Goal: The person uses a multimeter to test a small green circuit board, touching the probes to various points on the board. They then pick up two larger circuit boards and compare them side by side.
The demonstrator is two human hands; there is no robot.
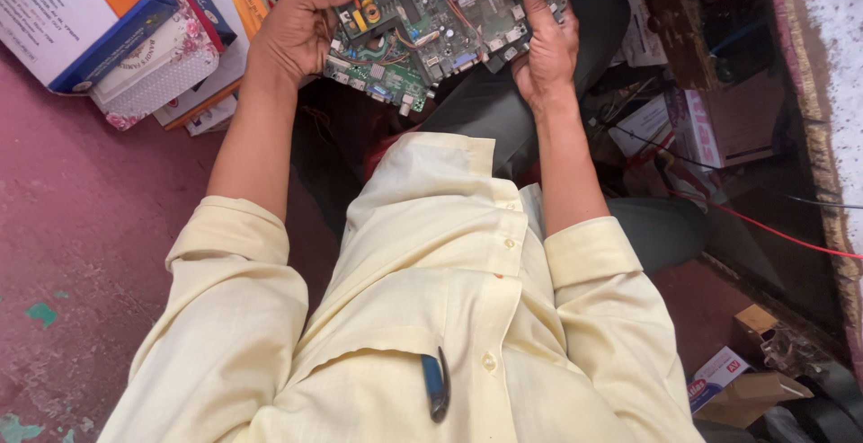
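Observation:
A green circuit board (pixel 431 21) crowded with chips, capacitors and connectors lies across my lap at the top of the head view. My left hand (pixel 297 30) grips its left edge, thumb on top near yellow parts. My right hand (pixel 544 48) holds its right edge, fingers stretched up over the board. Both forearms reach out of rolled pale yellow shirt sleeves. A blue pen (pixel 436 385) is clipped in my shirt pocket.
Stacked cardboard boxes (pixel 117 30) lie on the dark red floor (pixel 90 227) at upper left. More boxes (pixel 719 128) and loose papers sit at right beside a wooden edge. A red wire (pixel 782 236) runs across the right side. Small cartons (pixel 733 385) sit at lower right.

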